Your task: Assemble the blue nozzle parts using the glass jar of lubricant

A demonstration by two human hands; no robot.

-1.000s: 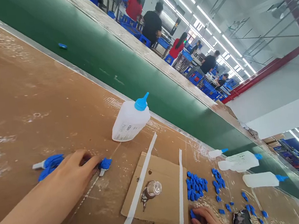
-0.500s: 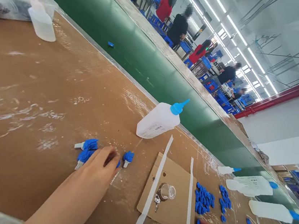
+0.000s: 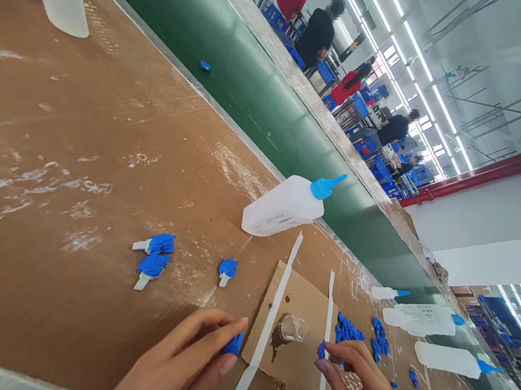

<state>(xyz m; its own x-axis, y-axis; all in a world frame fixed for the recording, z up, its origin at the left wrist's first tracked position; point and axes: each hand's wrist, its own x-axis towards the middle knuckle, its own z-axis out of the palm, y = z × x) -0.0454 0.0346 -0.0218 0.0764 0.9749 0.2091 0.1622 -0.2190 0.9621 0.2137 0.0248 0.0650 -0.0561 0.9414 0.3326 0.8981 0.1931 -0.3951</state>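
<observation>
My left hand (image 3: 190, 362) is closed on a blue moulded piece (image 3: 233, 344), left of the cardboard sheet; the fingers cover much of it. Between thumb and fingertip, my right hand (image 3: 358, 369) pinches a small blue part (image 3: 322, 349) by the sheet's right tape strip. A small clear cup (image 3: 292, 328) stands on the cardboard (image 3: 296, 295), with a dark wet patch beside it. Farther left lie two blue pieces with pale tabs (image 3: 154, 265), touching each other, and a similar single piece (image 3: 228, 268). Many small blue parts (image 3: 348, 328) are heaped behind my right hand.
A white bottle with a blue nozzle (image 3: 283, 208) lies by the green belt (image 3: 250, 111). More bottles (image 3: 446, 359) lie at right, and another bottle (image 3: 67, 13) is at upper left. One blue part (image 3: 205, 66) lies on the belt. People work in the background.
My left hand has moved from the blue pieces toward the cardboard, now with a blue piece in it. My right hand has come up and left, holding a small blue part. The view has shifted.
</observation>
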